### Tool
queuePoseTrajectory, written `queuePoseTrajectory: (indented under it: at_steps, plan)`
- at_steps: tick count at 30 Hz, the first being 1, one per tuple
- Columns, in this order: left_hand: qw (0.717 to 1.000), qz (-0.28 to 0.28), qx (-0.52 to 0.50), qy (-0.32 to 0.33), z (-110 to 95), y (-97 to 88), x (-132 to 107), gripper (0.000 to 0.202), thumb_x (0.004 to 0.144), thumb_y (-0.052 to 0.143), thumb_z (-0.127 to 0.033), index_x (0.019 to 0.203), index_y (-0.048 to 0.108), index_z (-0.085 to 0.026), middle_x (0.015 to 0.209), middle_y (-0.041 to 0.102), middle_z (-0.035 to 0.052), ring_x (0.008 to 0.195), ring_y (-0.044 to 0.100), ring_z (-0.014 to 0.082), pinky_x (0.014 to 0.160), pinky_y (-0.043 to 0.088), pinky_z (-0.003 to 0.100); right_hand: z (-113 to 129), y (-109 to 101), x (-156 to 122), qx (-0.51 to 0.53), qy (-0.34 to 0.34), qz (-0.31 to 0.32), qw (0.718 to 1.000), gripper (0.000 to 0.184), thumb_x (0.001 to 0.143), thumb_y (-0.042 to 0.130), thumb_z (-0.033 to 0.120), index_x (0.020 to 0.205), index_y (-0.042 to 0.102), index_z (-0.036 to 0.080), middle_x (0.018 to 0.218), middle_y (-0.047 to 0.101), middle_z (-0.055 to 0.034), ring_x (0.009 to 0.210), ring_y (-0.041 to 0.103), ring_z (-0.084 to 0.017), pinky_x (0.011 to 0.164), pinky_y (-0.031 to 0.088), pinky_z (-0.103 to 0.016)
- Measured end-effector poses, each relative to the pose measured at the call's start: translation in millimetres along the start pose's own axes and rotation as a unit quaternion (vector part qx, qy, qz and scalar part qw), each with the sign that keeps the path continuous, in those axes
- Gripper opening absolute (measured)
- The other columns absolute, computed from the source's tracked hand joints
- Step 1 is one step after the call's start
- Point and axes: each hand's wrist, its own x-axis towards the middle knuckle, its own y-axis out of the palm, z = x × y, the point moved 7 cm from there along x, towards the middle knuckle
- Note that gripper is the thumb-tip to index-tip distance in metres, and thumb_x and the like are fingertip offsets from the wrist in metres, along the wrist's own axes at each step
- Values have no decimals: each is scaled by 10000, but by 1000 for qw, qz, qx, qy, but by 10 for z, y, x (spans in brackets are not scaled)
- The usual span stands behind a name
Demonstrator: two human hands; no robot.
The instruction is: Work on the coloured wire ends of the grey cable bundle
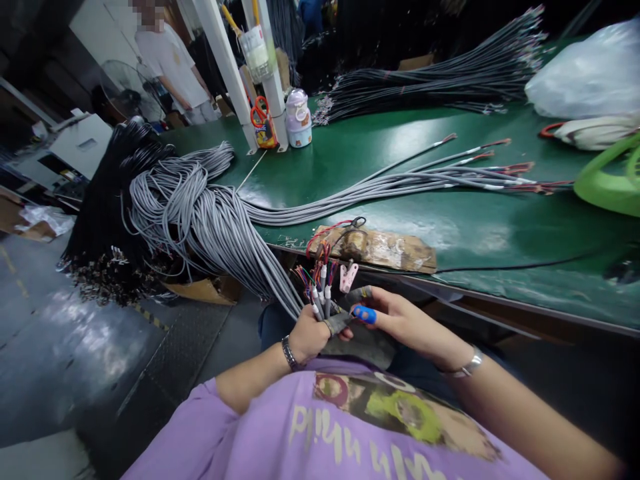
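Observation:
My left hand (309, 335) is closed round the ends of several grey cables (280, 277). White bands circle these ends, and thin coloured wires (320, 275) fan out above the fist. A grey wrap covers my left thumb. Close on the right, my right hand (395, 317) has its thumb and index finger drawn together beside the left fingertips. It wears a blue finger cover (365, 314) on the thumb and a grey wrap on the index finger. Whatever lies in that pinch is too small to make out. A pale pink clip (349, 277) is just above the hands at the table edge.
A worn wooden block (400, 252) with red and black leads lies along the edge of the green table (500, 243). More grey cables (325, 208) stretch across it, beside a coiled heap (175, 193). Black cable bundles (425, 90), scissors (259, 112) and a person (170, 60) are farther back.

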Motion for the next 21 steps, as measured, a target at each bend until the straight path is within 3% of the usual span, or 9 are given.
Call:
queuePoseTrajectory:
  at_steps: [5,11,21]
  plan:
    - [999,-17,11,28,2,-5,22,404,691,749,-520,640,664,-128,561,645,48,502,575,128,560,491,252,-132,83,-46,59,-3,-56,997,269,756,722,447,753,588,214,634,664,-21,622,604,-177,607,462,-302]
    - [999,13,39,13,-7,2,-29,389,651,783,-497,627,668,-127,549,643,45,498,576,135,562,490,258,-141,192,40,51,1,-20,998,264,774,699,427,699,560,215,543,634,-3,515,568,-160,545,421,-293]
    - [995,-62,-69,31,-74,-73,-39,353,688,771,-458,660,624,-139,553,651,32,488,575,124,526,465,238,-158,135,64,93,-11,-70,993,283,761,728,445,732,586,202,600,635,2,584,558,-144,588,419,-279]
